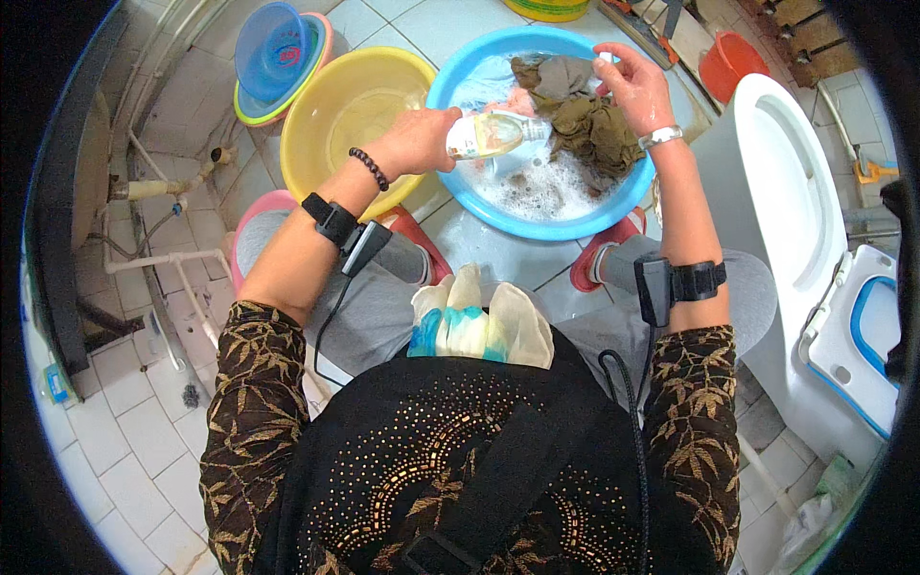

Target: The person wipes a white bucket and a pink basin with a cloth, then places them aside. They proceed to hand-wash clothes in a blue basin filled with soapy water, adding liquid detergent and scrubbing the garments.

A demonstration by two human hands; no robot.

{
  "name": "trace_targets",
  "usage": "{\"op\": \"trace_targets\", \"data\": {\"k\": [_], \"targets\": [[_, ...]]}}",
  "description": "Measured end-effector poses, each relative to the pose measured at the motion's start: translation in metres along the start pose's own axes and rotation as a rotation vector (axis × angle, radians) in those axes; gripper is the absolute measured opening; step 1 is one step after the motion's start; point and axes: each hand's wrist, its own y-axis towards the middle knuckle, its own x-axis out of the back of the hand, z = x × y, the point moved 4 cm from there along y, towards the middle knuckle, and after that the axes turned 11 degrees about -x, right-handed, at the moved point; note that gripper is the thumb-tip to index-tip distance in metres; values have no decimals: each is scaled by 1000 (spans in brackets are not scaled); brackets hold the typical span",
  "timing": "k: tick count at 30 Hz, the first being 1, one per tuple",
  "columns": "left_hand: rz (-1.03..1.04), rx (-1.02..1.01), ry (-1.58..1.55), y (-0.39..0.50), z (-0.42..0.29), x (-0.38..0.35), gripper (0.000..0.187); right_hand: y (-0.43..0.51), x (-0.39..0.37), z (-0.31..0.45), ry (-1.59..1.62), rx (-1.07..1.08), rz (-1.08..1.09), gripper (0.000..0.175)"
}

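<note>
My left hand grips a clear plastic bottle with a label and yellowish liquid. The bottle lies nearly level, its neck pointing right above a blue plastic basin. My right hand, over the basin's upper right part, holds a small white cap between thumb and fingers. Sudsy water fills the basin. A bunched olive-brown cloth rises out of the suds at the right, and pink cloth and light blue cloth show at the left. Whether liquid leaves the bottle, I cannot tell.
A yellow basin touches the blue one on the left, with stacked basins beyond. At the right stand a white toilet and a red bucket. Pipes run along the left wall. My slippered feet flank the blue basin's near side.
</note>
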Motion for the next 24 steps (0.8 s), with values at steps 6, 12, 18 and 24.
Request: {"op": "trace_targets", "data": {"k": [6, 12, 18, 24], "targets": [[34, -39, 48, 1, -8, -23, 45, -4, -2, -3, -28, 46, 3, 30], [-10, -150, 87, 5, -12, -27, 40, -5, 0, -3, -13, 31, 5, 29], [-44, -102, 19, 12, -10, -29, 47, -3, -1, -5, -26, 46, -1, 30], [-165, -1, -74, 32, 6, -9, 45, -2, -1, -3, -21, 28, 17, 31]]}}
